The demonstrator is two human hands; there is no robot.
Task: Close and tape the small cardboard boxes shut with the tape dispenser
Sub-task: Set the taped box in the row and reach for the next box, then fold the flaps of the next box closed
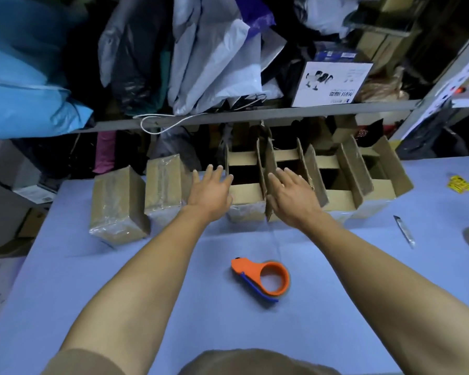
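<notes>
Both hands reach out flat with fingers straight and hold nothing. Left hand [211, 191] is by the left side of an open box [245, 194]; right hand [290, 194] is by its right flap. I can't tell if they touch the card yet.

Nearest to the person, the tape tool [260, 278] lies on the blue table [119, 293], between the two arms and well apart from the boxes. It is orange with a round hole, and that ring looks like the place to grab it.

Farther out, a row of open boxes [344, 182] stands with flaps up. Two shut boxes [136, 201] sit to the left, shiny with tape.

I think the boxes are light and will slide if pushed, so one hand should press down. The flaps look stiff but bendy at the fold; push them near the top edge.

A small knife [404, 231] lies to the right, so watch it. The boxes stand at the back edge of the table and could tip off. The front of the table has lots of room to pull a box close.
</notes>
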